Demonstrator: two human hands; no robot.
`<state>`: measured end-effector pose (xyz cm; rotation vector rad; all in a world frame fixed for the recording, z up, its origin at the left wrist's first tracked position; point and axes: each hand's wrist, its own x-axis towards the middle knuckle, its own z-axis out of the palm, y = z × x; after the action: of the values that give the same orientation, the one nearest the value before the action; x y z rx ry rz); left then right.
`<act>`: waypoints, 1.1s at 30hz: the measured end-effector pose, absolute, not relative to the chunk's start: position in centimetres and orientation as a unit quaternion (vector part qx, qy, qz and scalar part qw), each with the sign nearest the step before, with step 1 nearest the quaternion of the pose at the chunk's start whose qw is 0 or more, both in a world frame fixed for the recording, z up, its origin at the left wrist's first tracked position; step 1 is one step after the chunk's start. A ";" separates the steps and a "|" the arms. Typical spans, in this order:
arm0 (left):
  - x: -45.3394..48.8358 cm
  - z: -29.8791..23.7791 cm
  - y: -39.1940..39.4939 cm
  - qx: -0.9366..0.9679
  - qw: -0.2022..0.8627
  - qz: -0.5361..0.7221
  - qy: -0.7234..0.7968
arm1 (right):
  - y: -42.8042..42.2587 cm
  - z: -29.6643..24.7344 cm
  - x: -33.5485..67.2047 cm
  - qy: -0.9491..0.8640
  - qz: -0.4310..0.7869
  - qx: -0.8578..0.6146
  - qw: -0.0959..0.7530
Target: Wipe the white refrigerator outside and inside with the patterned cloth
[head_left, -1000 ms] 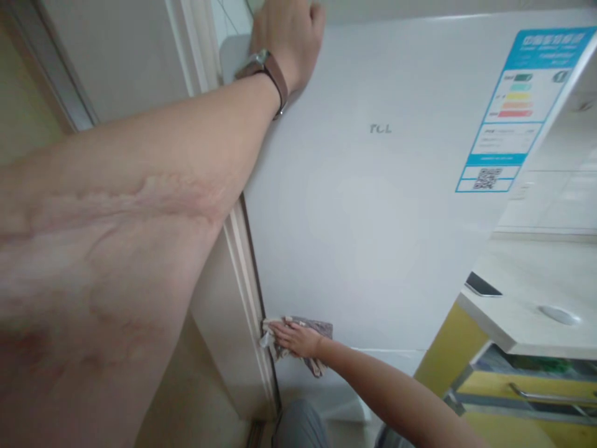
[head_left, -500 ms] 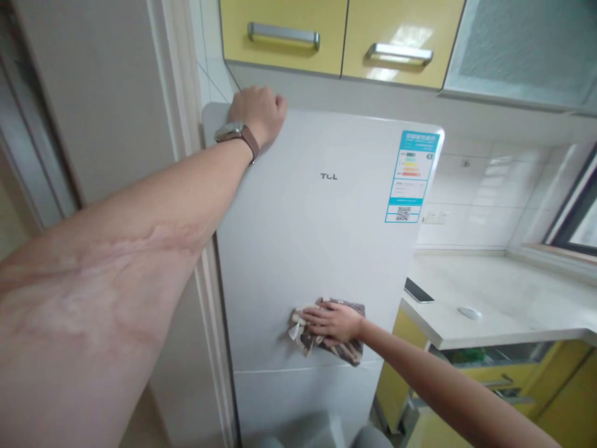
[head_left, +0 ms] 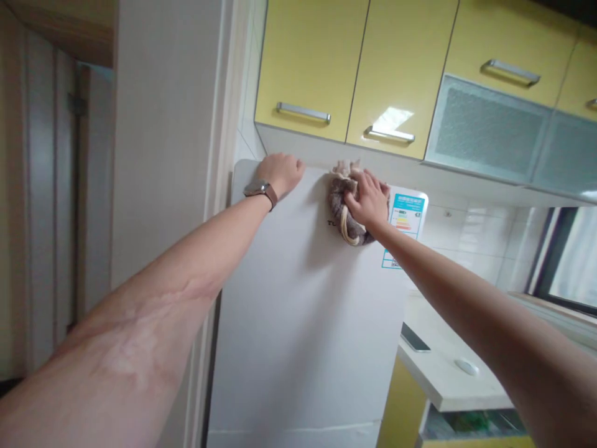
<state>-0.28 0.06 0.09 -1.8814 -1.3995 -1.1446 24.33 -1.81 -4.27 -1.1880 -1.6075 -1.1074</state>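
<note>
My left hand, with a brown-strapped watch on its wrist, is curled at the top left edge of the white refrigerator door. Its fingertips are out of sight behind that edge. My right hand presses a bunched brown and cream cloth against the door near the top. Part of the dark brand lettering shows beside the cloth. A blue and white energy label is stuck on the door's right side, partly behind my right forearm.
Yellow wall cabinets with metal handles hang above the refrigerator. To the right, a white counter holds a dark phone-like slab and a small white oval object. A pale door frame stands close on the left.
My right hand has carried the cloth from low on the door up to near its top edge. My left hand stays at the top left edge. The view has tilted up.
</note>
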 end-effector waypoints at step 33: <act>6.4 -6.7 -8.9 -0.764 0.446 -0.262 -0.385 | -0.5 6.1 21.1 -0.806 -0.187 -0.523 0.207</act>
<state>6.40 -8.87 -6.68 -1.8939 -0.9537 -0.6501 21.09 -0.46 6.14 -1.4551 -2.2436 -0.5213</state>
